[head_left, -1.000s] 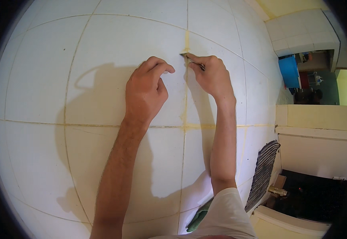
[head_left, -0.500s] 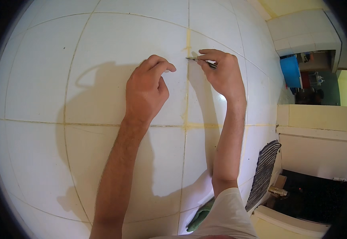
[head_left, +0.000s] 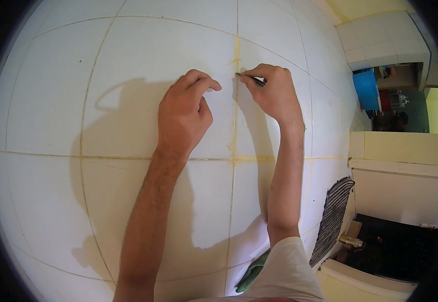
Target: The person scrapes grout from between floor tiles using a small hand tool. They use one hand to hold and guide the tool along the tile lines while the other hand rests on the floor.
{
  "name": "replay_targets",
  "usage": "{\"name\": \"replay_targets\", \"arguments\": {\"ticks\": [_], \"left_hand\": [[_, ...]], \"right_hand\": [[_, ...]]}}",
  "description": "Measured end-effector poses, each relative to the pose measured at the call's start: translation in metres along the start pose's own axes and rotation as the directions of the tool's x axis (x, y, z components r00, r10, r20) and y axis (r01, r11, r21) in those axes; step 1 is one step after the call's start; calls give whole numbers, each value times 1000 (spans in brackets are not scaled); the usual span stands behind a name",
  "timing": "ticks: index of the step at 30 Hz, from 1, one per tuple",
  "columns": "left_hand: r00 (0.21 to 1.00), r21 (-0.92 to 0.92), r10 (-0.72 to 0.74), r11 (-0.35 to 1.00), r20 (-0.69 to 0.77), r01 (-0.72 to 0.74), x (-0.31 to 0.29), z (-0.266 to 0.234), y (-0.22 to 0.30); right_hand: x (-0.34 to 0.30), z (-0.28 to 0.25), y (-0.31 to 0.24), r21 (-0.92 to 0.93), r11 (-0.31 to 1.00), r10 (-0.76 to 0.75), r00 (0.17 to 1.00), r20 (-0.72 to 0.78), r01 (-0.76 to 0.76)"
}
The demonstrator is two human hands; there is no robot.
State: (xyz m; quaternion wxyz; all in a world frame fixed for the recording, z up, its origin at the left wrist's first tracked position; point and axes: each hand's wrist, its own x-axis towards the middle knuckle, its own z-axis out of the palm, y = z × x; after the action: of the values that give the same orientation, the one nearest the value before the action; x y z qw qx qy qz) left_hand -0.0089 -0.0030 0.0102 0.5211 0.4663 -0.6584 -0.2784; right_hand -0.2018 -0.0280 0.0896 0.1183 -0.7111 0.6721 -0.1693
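Note:
My right hand (head_left: 279, 95) pinches a slim, dark, pointed tool (head_left: 257, 81) like a pen or small blade; its exact kind is unclear. The tool's tip meets the yellowed grout line (head_left: 237, 50) between white tiles, just below a wider yellow patch. To the left, my left hand (head_left: 185, 113) hovers or rests over a tile (head_left: 128, 55) with loosely bent fingers. Its index finger and thumb are apart, and nothing shows between them. Whether it touches the tile I cannot tell. Both forearms cast shadows on the tiles.
By my right sleeve lies a green cloth (head_left: 253, 274). Farther right is a dark striped mat (head_left: 332, 216), beside a dark opening (head_left: 390, 246). A blue bucket (head_left: 366, 90) stands at the far right near a tiled counter (head_left: 387, 43). Another yellowed grout line (head_left: 259, 159) runs crosswise.
My right hand has shifted slightly left and its fingers have drawn closer to the tool's tip, covering more of it. My left hand is nearly still.

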Motion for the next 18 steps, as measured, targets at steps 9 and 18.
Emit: {"name": "replay_targets", "arguments": {"ticks": [9,18], "left_hand": [[999,-4,-5,1000,36,5,0,-2,-1],[999,4,-2,1000,32,2,0,-1,-1]], "right_hand": [[2,6,6,-26,998,-55,997,-50,54],[5,14,9,26,995,-93,991,-94,96]]}}
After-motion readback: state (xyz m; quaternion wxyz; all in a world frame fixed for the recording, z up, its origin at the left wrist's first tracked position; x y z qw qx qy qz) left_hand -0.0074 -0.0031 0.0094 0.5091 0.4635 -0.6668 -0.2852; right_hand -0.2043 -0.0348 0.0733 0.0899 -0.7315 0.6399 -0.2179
